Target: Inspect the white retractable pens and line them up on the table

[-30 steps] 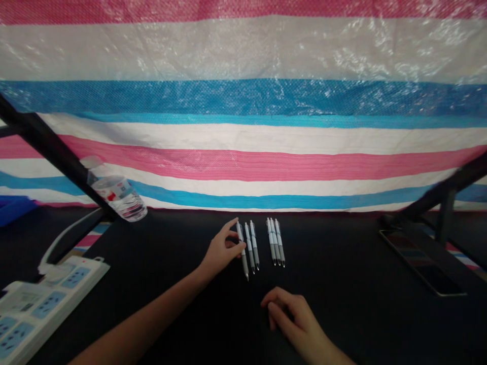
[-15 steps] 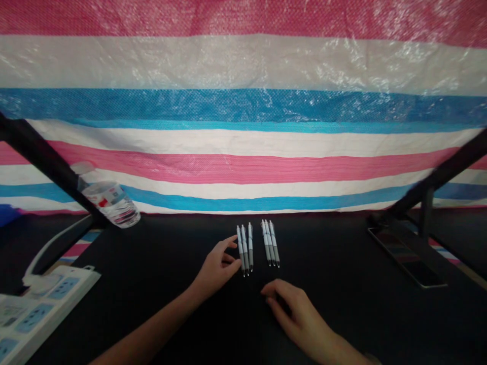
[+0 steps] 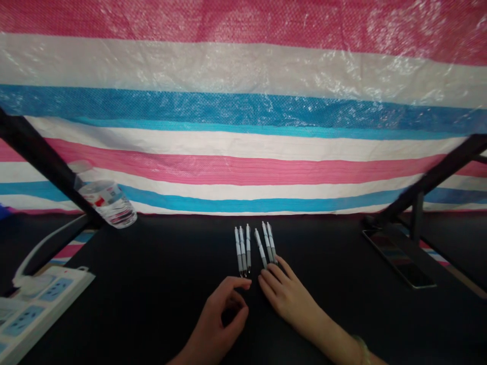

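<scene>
Six slim grey-and-white pens lay on the black table (image 3: 152, 289), centre of the scene, in two sets pointing near-to-far: a left trio of pens (image 3: 242, 251) lying tight and parallel, and a right trio of pens (image 3: 268, 243) just beside it, its leftmost pen slanted off from the other two. The right hand (image 3: 291, 296) lay flat, fingers extended and slightly spread, fingertips (image 3: 267, 276) touching the near ends of the right trio; nothing was gripped. The left hand (image 3: 220, 319) sat nearer, loosely curled, thumb and forefinger apart in a half-formed pinch and holding nothing, forefinger tip just short of the left trio's near tips. Judgement on handling: the pens looked light, rigid and smooth-barrelled, so likely to roll or skid under a sideways push; a pinch at mid-barrel should keep one level, while a pinch at the tip would let it swing. Around them: a water bottle (image 3: 108, 205) far left, a white power strip (image 3: 41, 299) near left, a phone (image 3: 395, 258) to the right, and a striped tarp (image 3: 243, 172) along the far side.
</scene>
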Motion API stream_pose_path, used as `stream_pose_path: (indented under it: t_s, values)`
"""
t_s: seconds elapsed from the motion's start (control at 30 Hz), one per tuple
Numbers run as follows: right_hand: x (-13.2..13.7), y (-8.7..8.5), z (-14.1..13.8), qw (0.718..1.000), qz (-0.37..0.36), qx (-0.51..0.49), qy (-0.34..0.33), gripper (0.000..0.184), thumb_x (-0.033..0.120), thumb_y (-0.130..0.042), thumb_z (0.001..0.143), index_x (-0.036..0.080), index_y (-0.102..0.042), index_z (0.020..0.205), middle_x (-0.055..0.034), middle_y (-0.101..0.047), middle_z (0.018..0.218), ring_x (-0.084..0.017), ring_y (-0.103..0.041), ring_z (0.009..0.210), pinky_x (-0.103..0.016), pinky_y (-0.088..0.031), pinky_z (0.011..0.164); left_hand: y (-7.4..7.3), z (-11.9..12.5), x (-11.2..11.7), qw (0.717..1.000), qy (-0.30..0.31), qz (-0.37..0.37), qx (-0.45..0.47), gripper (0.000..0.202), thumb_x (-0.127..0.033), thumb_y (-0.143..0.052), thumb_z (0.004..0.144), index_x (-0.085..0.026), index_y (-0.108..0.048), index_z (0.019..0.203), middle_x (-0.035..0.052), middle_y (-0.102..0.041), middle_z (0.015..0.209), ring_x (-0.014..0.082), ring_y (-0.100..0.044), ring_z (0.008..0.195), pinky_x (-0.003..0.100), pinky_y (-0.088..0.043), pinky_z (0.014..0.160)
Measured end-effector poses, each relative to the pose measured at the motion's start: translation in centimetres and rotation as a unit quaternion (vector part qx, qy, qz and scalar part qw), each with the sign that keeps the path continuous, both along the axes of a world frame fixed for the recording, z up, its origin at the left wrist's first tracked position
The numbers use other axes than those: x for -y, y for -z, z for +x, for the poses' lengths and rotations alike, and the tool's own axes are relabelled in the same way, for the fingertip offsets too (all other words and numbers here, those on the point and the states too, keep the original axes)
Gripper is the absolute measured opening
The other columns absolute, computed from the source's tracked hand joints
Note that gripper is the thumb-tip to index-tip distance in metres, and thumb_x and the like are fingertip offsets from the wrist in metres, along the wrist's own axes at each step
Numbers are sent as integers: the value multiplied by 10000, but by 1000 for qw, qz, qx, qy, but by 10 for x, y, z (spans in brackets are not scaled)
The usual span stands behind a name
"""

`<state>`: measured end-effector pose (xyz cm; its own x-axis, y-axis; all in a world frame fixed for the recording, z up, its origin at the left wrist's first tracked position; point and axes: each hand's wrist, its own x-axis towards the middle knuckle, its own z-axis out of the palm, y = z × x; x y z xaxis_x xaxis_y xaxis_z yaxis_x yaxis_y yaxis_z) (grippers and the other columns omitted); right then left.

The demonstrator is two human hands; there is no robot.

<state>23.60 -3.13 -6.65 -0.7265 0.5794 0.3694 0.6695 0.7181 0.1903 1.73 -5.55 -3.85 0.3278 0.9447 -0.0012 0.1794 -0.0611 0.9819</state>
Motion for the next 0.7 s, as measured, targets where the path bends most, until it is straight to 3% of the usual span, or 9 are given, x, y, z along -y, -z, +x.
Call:
stream_pose_path:
  t_s: [0.17,0.3,0.4,0.47,0.53,0.63,0.7]
  values:
    - [14,-18,5,992,-3,-54,-112,200,108,-490,982,135,-682,1031,-119,-738,1018,-249,-642,969,-495,-462,1017,2,-2,1,1000,-15,10,10,302,-152,-588,848,-230,-667,1129,64,-705,998,190,-672,823,320,-547,799]
    - [25,-31,10,986,-18,-125,-112,239,63,-469,977,167,-659,1079,-102,-742,1014,-226,-648,932,-430,-510,917,0,-7,-2,999,-31,20,-1,235,-176,-576,862,-225,-677,1068,60,-696,959,207,-670,853,333,-545,814]
    - [28,-31,15,961,-95,-252,-69,195,83,-546,949,229,-623,1052,-53,-702,868,-200,-631,797,-364,-524,748,0,-10,-5,999,-48,12,-5,220,-193,-572,869,-227,-678,1059,55,-684,935,209,-662,850,331,-544,801]
    - [30,-27,19,913,-134,-383,-40,155,115,-571,939,255,-579,1007,-20,-635,772,-179,-593,700,-328,-498,649,0,-10,-6,998,-57,10,-6,227,-197,-570,868,-231,-678,1065,55,-676,941,206,-657,844,328,-543,792]
    - [31,-23,22,845,-158,-511,9,100,166,-569,950,257,-532,966,-6,-579,741,-166,-562,664,-305,-474,605,1,-10,-7,998,-60,10,1,242,-204,-577,864,-236,-675,1083,57,-667,963,202,-652,839,325,-545,788]
    - [31,-21,21,712,-231,-654,110,127,291,-569,972,250,-472,900,24,-514,709,-132,-505,589,-259,-434,534,4,-10,-5,998,-50,12,26,343,-215,-607,853,-266,-642,1191,67,-644,1052,192,-639,846,306,-551,764]
    - [30,-22,18,616,-315,-709,137,214,375,-578,969,252,-435,870,66,-465,630,-105,-457,502,-228,-397,475,7,-9,-3,999,-33,9,31,461,-207,-631,844,-306,-583,1292,83,-599,1196,190,-627,875,286,-554,728]
